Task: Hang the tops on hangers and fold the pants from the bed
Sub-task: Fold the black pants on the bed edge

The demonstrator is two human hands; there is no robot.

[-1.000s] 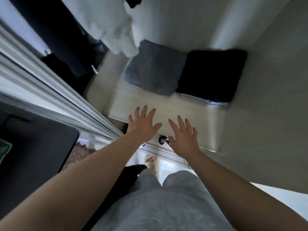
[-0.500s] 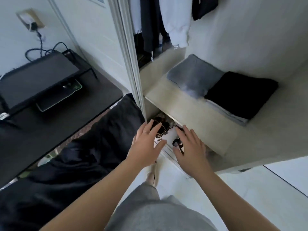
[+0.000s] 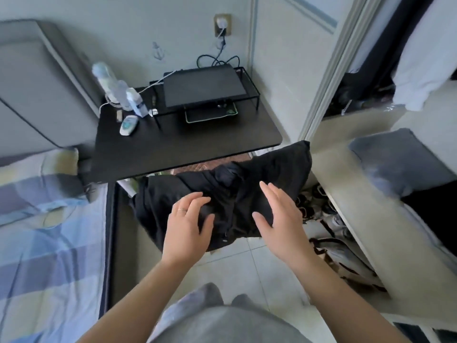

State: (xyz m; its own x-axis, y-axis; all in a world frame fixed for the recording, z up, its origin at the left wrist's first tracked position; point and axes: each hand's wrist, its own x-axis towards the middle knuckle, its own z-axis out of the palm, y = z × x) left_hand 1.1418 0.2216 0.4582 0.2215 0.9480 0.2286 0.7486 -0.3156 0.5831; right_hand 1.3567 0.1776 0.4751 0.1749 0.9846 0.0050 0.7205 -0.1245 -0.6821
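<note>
Both hands have moved off the wardrobe shelf edge and the shoes below it, and the view has swung left toward the desk. Left hand (image 3: pixel 188 225) and right hand (image 3: pixel 280 219) are now extended side by side over a crumpled black garment (image 3: pixel 272 169). The left grip is open, fingers slightly bent, with the fingertips (image 3: pixel 197 198) at the cloth; a ring is on one finger. The right grip is also open, fingers straight and together, palm turned inward, holding nothing. The black garment lies heaped between the black tabletop (image 3: pixel 197 147) and the wardrobe shelf (image 3: pixel 351 206); what supports it is hidden, and whether it is a top or pants cannot be told. On the shelf, a folded grey garment (image 3: pixel 395 164) lies just beside a folded black garment (image 3: pixel 435 196). Shoes (image 3: pixel 329 219) sit on the floor under the shelf. The tabletop carries a dark screen (image 3: pixel 202 87) on a wire stand, a water bottle (image 3: pixel 108 80) and a remote control (image 3: pixel 128 125). The bed (image 3: pixel 37 231), with a blue checked sheet, is at the left.
</note>
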